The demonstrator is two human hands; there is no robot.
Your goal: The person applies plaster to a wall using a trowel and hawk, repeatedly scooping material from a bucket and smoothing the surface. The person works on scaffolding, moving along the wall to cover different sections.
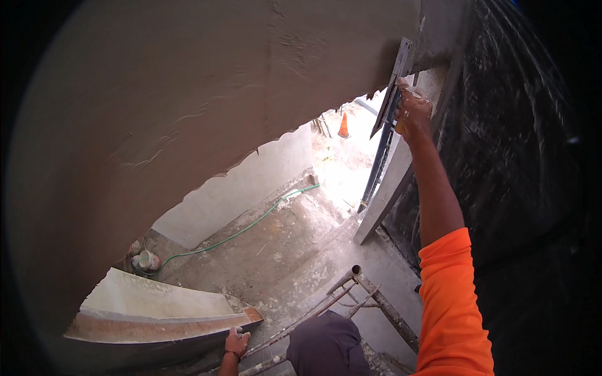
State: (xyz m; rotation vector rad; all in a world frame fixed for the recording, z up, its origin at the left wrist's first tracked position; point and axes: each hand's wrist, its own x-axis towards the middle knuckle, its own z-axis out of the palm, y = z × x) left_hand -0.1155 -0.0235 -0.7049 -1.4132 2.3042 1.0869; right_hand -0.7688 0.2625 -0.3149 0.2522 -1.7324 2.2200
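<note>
Wet plastered wall [188, 94], one right hand [412, 113], one trowel [394, 84]

Wall [188, 94] wet grey plaster, matt, ridged; trowel [394, 81] metal; floor [282, 244] rough concrete.

Below us we see a dusty concrete floor [276, 250], rough and spattered with pale mortar. A green hose [244, 230] snakes across it from the bright doorway toward the wall's foot, where a small bucket [148, 261] sits. An orange cone [343, 126] stands far off in the sunlit part. A scaffold pipe frame [370, 291] stands on the floor near us.
</note>
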